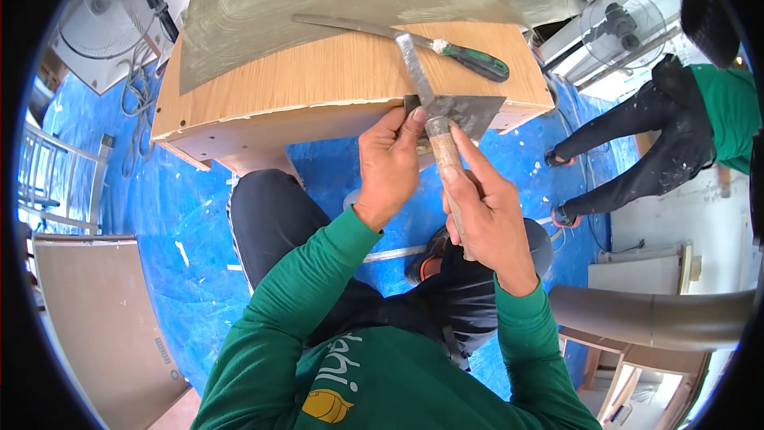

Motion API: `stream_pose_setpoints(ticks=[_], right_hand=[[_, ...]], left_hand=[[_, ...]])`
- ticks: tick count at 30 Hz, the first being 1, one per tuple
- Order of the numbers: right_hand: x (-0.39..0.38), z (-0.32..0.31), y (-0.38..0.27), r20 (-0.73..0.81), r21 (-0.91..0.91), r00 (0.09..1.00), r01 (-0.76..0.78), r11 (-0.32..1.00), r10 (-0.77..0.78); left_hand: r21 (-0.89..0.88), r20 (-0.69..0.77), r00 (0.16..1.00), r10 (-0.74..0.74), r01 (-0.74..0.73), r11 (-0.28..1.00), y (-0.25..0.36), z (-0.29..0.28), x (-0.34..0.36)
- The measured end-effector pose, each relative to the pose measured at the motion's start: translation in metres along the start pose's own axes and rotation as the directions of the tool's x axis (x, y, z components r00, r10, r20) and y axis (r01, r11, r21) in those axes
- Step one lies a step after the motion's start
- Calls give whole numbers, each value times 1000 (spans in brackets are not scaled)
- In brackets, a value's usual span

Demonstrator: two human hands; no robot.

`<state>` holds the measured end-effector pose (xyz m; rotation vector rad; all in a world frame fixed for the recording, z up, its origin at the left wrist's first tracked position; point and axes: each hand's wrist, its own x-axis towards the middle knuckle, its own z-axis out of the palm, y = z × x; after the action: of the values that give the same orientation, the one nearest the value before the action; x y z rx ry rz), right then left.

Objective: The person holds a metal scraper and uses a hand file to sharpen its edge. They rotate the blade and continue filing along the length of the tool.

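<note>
Right hand [485, 207] grips the scraper [450, 123] by its wooden handle at the wooden box [350, 84] front edge; left hand [390, 163] pinches the blade. Light, stiff, sharp-edged; hold by handle.

You wear a green top with long sleeves; each sleeve ends in a snug ribbed cuff at the wrist, just behind your bare left hand [390, 161] and bare right hand [485, 207]; there are no gloves; farther back on the chest sit white letters and a yellow patch; below your hands your trousers are dark, almost black, and a dark cloth hangs there too.
</note>
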<state>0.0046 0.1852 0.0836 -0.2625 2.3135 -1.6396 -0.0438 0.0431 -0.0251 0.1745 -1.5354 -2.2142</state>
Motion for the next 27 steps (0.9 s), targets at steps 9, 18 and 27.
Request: stream_pose_setpoints(ticks=[9, 18, 27], right_hand=[[-32, -2, 6, -3, 132, 998, -68, 989, 69], [-32, -3, 11, 24, 134, 996, -85, 987, 83], [-30, -4, 7, 16, 92, 995, -97, 991, 96]], left_hand=[[29, 34, 999, -39, 38, 999, 6, -4, 0], [-39, 54, 998, -22, 24, 999, 0, -4, 0], [-31, 63, 998, -24, 26, 999, 1, -4, 1]])
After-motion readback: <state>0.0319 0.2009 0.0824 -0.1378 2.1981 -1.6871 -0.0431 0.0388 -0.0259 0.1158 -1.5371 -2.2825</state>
